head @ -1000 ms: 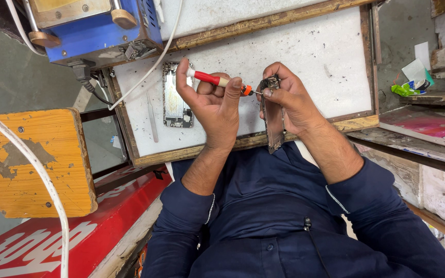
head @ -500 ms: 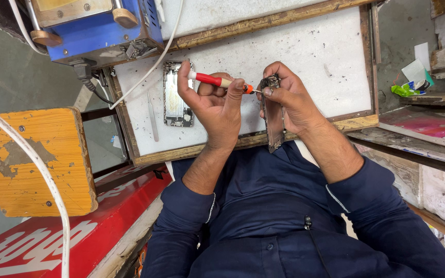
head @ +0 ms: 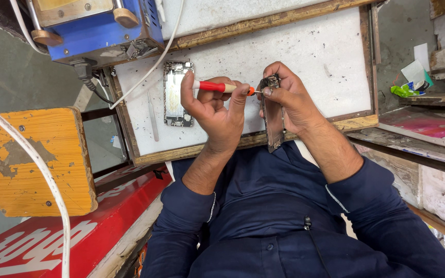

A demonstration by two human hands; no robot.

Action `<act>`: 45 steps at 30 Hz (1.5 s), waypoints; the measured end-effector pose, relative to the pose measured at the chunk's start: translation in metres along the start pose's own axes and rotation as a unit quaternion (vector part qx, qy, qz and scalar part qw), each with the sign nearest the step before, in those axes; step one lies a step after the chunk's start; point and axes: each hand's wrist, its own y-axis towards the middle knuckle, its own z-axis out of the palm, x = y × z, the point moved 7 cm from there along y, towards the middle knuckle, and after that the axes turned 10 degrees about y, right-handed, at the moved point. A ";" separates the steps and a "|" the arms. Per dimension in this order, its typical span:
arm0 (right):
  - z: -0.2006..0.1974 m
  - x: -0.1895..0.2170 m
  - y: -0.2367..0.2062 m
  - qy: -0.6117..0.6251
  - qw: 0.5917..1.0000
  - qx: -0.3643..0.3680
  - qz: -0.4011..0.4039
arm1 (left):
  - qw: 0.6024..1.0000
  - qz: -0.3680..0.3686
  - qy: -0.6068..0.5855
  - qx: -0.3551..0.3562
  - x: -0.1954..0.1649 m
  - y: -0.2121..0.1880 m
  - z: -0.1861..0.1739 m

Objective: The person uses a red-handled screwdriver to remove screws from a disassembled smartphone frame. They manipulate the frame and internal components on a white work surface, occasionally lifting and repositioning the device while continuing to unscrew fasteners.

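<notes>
Lying crosswise, screwdriver (head: pixel 217 87), tip twd phone frame (head: pixel 273 116), left hand (head: pixel 217 110).

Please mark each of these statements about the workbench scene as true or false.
1. The left hand holds a red-handled screwdriver. True.
2. The right hand is empty. False: it grips a phone frame, and the screwdriver's tip points at the frame's top end.
3. An opened phone body lies flat on the white work board. True.
4. The machine at the board's far corner is green. False: it is blue.
5. The wooden stool stands on the work board. False: it stands beside the board, off its edge.
</notes>
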 end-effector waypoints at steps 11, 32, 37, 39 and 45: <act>0.000 -0.001 0.000 0.003 1.000 0.001 0.004 | 1.000 -0.024 -0.003 -0.005 -0.002 0.000 -0.001; 0.005 0.001 -0.001 0.030 0.999 0.019 0.007 | 0.946 -0.151 -0.285 0.042 0.018 0.003 0.011; 0.005 0.000 -0.001 0.028 0.999 0.019 0.011 | 0.951 -0.140 -0.271 0.045 0.019 0.003 0.010; 0.005 0.001 -0.001 0.027 0.999 0.020 0.010 | 0.953 -0.139 -0.265 0.047 0.020 0.003 0.011; 0.003 0.000 0.001 0.026 0.999 0.020 0.007 | 0.955 -0.130 -0.261 0.050 0.021 0.003 0.011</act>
